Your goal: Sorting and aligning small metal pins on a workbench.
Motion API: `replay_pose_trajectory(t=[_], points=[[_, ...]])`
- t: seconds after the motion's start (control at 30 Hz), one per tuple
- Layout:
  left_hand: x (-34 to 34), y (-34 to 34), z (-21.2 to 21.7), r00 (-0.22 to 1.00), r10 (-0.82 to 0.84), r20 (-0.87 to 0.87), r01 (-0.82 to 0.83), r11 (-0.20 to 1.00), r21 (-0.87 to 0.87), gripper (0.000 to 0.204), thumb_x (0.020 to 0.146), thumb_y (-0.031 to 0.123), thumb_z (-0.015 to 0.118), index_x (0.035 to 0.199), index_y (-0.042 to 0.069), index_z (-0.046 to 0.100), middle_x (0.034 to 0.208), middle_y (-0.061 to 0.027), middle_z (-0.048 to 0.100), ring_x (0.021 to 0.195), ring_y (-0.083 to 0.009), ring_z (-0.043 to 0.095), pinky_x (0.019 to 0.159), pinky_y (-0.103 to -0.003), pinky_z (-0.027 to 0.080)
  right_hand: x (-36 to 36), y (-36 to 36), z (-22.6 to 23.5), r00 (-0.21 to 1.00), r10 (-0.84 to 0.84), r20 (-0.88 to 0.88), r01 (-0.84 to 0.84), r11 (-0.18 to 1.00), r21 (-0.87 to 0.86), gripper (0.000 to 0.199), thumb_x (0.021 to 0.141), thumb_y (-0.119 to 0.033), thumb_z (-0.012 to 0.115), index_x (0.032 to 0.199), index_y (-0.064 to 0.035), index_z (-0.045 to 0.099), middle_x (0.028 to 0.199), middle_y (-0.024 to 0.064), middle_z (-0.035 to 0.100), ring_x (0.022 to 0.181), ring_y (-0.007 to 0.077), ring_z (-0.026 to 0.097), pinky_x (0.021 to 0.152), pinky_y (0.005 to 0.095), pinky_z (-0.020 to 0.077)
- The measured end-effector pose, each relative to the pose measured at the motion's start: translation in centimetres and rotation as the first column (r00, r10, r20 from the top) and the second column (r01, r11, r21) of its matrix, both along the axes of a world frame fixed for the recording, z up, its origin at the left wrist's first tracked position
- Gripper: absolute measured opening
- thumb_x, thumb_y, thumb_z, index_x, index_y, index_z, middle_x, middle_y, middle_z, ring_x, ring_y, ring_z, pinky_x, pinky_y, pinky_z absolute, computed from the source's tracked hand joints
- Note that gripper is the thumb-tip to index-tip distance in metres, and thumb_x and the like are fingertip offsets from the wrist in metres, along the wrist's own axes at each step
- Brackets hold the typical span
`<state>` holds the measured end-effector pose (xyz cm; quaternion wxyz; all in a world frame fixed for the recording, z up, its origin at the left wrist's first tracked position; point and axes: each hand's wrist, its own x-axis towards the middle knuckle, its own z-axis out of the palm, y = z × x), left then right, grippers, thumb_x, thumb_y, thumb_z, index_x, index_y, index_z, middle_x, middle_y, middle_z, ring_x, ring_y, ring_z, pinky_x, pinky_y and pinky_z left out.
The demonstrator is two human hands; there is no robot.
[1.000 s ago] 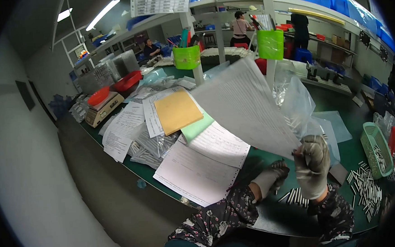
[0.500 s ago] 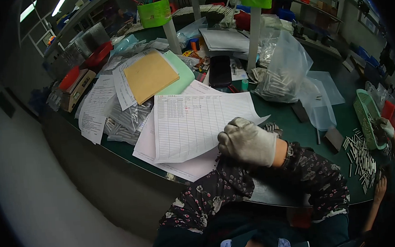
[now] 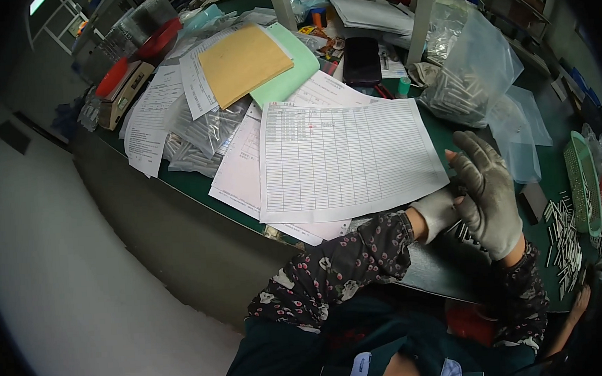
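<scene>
My left hand (image 3: 437, 213), in a pale glove, reaches in by the lower right corner of a ruled paper form (image 3: 344, 161). Its fingers are hidden behind my right hand. My right hand (image 3: 489, 200) wears a greyish-white glove with bare fingertips showing; its fingers stretch forward, and its palm side is turned toward the left hand. Whether anything lies between the two hands is hidden. Just beneath them, several short metal pins (image 3: 464, 233) lie at the table's near edge. The form rests flat on other papers beside my left wrist.
A clear bag of metal pins (image 3: 457, 96) stands beyond my hands. Loose pins (image 3: 564, 241) and a green basket (image 3: 580, 185) are at the right, near another person's hand (image 3: 581, 302). A brown envelope (image 3: 245, 64), a black phone (image 3: 362, 60) and bagged pins (image 3: 192, 157) lie left and back.
My right hand has moved right and gone from closed to stretched fingers. The left hand has come out to the right beside it. The view has shifted, and the whole form is now uncovered.
</scene>
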<state>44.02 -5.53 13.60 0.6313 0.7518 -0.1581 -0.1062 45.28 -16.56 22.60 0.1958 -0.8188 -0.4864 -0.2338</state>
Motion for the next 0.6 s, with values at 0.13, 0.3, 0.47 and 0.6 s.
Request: replay_pose_trajectory(t=[0.13,0.3,0.47,0.6], points=[[-0.8,-1.1,-3.3,0.955,-0.165,0.246,0.130,0.980,0.151,0.030,0.087,0.019,0.049,0.112,0.005,0.057,0.115,-0.0103,0.057,0.114,-0.0236,0.049,0.097,-0.036,0.039,-0.4,-1.5,-2.4,0.824,0.035,-0.565,-0.017,0.999,0.038,0.038,0.090,-0.034,0.050,0.093,0.0016,0.063,0.093,0.0188,0.063,0.087,0.0349,0.060,0.083,0.0396,0.0458],[-1.2,-1.8,-2.6,0.612,-0.038,0.790,-0.242,0.942,0.233,0.034,0.083,0.023,0.062,0.111,0.006,0.056,0.109,-0.0101,0.058,0.103,-0.0215,0.055,0.090,-0.033,0.044,-0.5,-1.4,-0.9,0.780,-0.031,-0.625,0.065,0.997,0.031,0.042,0.092,-0.036,0.049,0.097,0.0029,0.063,0.082,0.0138,0.065,0.078,0.0282,0.061,0.079,0.0359,0.0464],[-1.8,-1.5,0.5,0.862,0.028,0.507,0.131,0.952,-0.275,0.029,0.080,0.013,0.068,0.105,0.006,0.055,0.090,-0.0065,0.062,0.079,-0.0212,0.062,0.071,-0.029,0.049,1.2,-3.3,-1.1,0.384,-0.055,-0.922,0.470,0.871,0.144,0.048,0.094,-0.041,0.048,0.101,0.0040,0.062,0.089,0.0062,0.063,0.079,0.0126,0.055,0.074,0.0275,0.0441],[-1.6,-1.6,0.3,0.980,0.041,0.192,0.028,0.940,-0.340,0.029,0.077,0.011,0.067,0.100,0.007,0.050,0.085,-0.0106,0.062,0.077,-0.0241,0.064,0.067,-0.033,0.050,-1.2,-5.0,-2.2,0.703,-0.060,-0.709,0.440,0.819,0.367,0.058,0.091,-0.053,0.047,0.102,0.0025,0.058,0.089,0.0067,0.059,0.076,0.0147,0.052,0.071,0.0296,0.0433]])
